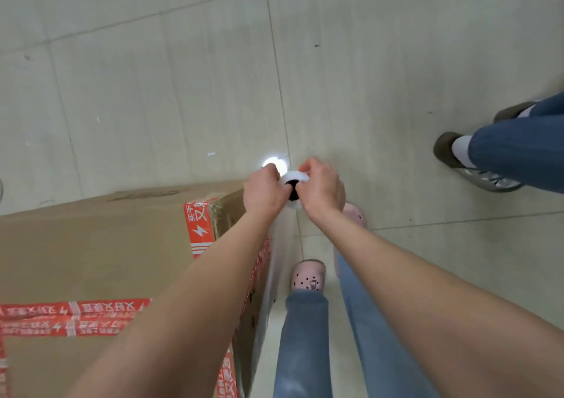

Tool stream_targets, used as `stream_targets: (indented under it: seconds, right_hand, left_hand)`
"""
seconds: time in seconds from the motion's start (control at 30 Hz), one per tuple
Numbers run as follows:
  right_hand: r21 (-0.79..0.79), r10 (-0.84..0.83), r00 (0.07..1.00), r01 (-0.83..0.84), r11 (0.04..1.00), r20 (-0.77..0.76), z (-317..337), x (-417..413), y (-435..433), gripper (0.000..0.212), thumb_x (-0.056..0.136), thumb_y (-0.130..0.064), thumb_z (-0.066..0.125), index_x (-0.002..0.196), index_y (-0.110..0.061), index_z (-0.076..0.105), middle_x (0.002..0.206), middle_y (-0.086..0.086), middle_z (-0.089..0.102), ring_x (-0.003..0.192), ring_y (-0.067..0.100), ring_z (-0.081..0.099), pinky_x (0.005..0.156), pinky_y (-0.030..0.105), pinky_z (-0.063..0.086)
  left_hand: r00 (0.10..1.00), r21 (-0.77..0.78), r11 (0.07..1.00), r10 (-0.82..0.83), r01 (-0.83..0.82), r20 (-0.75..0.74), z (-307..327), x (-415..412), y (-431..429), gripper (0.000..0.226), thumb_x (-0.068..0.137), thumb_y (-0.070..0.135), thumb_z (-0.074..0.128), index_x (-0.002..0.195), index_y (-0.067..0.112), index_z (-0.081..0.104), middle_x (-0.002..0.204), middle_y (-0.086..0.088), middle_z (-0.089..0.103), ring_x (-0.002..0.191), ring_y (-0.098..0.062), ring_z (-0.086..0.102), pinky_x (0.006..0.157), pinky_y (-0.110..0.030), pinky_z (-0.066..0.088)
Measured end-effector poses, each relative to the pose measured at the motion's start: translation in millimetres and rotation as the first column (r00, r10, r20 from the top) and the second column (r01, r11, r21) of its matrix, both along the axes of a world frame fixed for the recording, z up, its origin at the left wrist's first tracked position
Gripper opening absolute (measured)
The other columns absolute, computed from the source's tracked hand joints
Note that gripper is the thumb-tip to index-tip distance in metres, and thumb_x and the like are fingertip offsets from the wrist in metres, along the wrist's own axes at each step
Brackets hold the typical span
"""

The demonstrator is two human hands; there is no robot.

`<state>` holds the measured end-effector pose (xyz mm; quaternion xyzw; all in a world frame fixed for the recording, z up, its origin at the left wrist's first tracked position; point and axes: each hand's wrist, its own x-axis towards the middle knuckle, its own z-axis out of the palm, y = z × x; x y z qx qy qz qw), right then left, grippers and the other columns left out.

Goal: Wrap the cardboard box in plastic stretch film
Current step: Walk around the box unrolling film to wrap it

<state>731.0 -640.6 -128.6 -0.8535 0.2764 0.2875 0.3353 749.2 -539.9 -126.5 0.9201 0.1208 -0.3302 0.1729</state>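
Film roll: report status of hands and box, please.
Left hand, right hand both grip film roll, upright at cardboard box corner. Some film along its side. Nearby, another person's feet, apart.

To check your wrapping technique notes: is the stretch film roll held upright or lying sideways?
Upright. Seen from above, the stretch film roll shows its dark core hole end-on, gripped by the left hand and right hand.

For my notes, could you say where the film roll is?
Mid head view, the film roll is held between left hand and right hand, beside the cardboard box corner.
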Motion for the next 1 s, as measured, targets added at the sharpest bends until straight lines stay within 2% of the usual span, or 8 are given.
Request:
stream_targets:
  seconds: [0.1, 0.17, 0.23, 0.37, 0.47, 0.67, 0.83, 1.0]
  right_hand:
    - [0.052, -0.015, 0.997, 0.018, 0.998, -0.073, 1.2, 17.4, 7.5, 0.030, 0.081, -0.021, 0.060, 0.109, -0.020, 0.050, 0.114, 0.003, 0.052, 0.095, 0.029, 0.058, 0.068, 0.030, 0.036]
    - [0.072, -0.050, 0.990, 0.060, 0.996, -0.133, -1.2, 23.9, 10.9, 0.032, 0.081, -0.020, 0.060, 0.111, -0.019, 0.048, 0.115, 0.006, 0.051, 0.096, 0.030, 0.056, 0.070, 0.030, 0.036]
    - [0.071, -0.089, 0.986, 0.100, 0.992, -0.140, -2.5, 28.3, 11.7, 0.026, 0.082, -0.016, 0.058, 0.105, -0.023, 0.048, 0.114, 0.005, 0.051, 0.088, 0.028, 0.053, 0.069, 0.029, 0.034]
    - [0.088, -0.049, 0.991, 0.061, 0.994, -0.125, -2.3, 31.5, 15.5, 0.019, 0.082, -0.021, 0.058, 0.091, -0.030, 0.044, 0.105, 0.002, 0.052, 0.078, 0.027, 0.054, 0.063, 0.028, 0.034]
    - [0.056, 0.076, 0.995, -0.073, 0.996, -0.058, -3.8, 37.0, 14.2, 0.013, 0.083, -0.021, 0.055, 0.091, -0.029, 0.049, 0.101, 0.002, 0.052, 0.075, 0.027, 0.053, 0.063, 0.029, 0.036]
    - [0.045, 0.183, 0.983, -0.182, 0.982, -0.002, -10.5, 59.3, 11.0, 0.033, 0.082, -0.022, 0.055, 0.114, -0.032, 0.054, 0.110, -0.001, 0.049, 0.075, 0.023, 0.048, 0.064, 0.028, 0.034]
    - [0.326, -0.229, 0.932, 0.318, 0.890, -0.282, -8.7, 81.7, 29.7, 0.036, 0.074, -0.017, 0.063, 0.104, -0.026, 0.046, 0.100, -0.001, 0.056, 0.079, 0.021, 0.062, 0.076, 0.039, 0.057]
    - [0.390, -0.240, 0.932, 0.334, 0.858, -0.270, -12.6, 101.8, 53.3, 0.046, 0.077, -0.009, 0.061, 0.121, -0.022, 0.054, 0.108, 0.001, 0.055, 0.099, 0.027, 0.063, 0.085, 0.040, 0.055]
  left_hand:
    - [0.967, -0.008, 0.969, 0.245, -0.246, -0.071, 0.7, 7.5, 4.8, 0.014, 0.077, 0.021, 0.057, 0.082, 0.010, 0.051, 0.086, -0.014, 0.067, 0.082, -0.034, 0.064, 0.064, -0.032, 0.047]
    - [0.958, -0.010, 0.968, 0.245, -0.249, -0.152, 1.6, 15.3, 8.8, 0.018, 0.078, 0.022, 0.058, 0.086, 0.008, 0.053, 0.089, -0.015, 0.068, 0.081, -0.033, 0.065, 0.066, -0.037, 0.053]
    - [0.984, 0.043, 0.997, 0.065, -0.058, -0.168, 3.4, 24.0, 11.2, 0.020, 0.080, 0.025, 0.059, 0.087, 0.009, 0.050, 0.087, -0.009, 0.062, 0.076, -0.027, 0.057, 0.055, -0.032, 0.043]
    - [0.946, 0.082, 0.943, -0.321, 0.323, -0.040, 1.9, 38.4, 7.8, 0.028, 0.083, 0.019, 0.060, 0.107, 0.009, 0.049, 0.100, -0.009, 0.051, 0.080, -0.029, 0.053, 0.058, -0.032, 0.033]
    - [0.912, 0.074, 0.909, -0.410, 0.410, -0.013, -2.3, 47.0, 5.8, 0.020, 0.084, 0.019, 0.057, 0.101, 0.009, 0.052, 0.099, -0.011, 0.052, 0.080, -0.031, 0.054, 0.058, -0.033, 0.031]
    - [0.994, -0.009, 0.994, -0.110, 0.111, 0.025, -8.8, 67.4, 16.3, 0.008, 0.080, 0.014, 0.055, 0.080, 0.013, 0.047, 0.084, -0.010, 0.056, 0.079, -0.031, 0.054, 0.060, -0.031, 0.034]
    - [0.980, 0.001, 0.980, 0.199, -0.199, 0.019, -4.5, 80.6, 35.8, 0.009, 0.075, 0.013, 0.056, 0.081, 0.012, 0.049, 0.082, -0.010, 0.064, 0.075, -0.031, 0.063, 0.066, -0.038, 0.050]
    - [0.937, 0.006, 0.938, 0.345, -0.346, 0.053, -4.4, 85.1, 56.0, 0.011, 0.077, 0.017, 0.057, 0.078, 0.013, 0.046, 0.080, -0.010, 0.064, 0.073, -0.032, 0.066, 0.067, -0.039, 0.052]
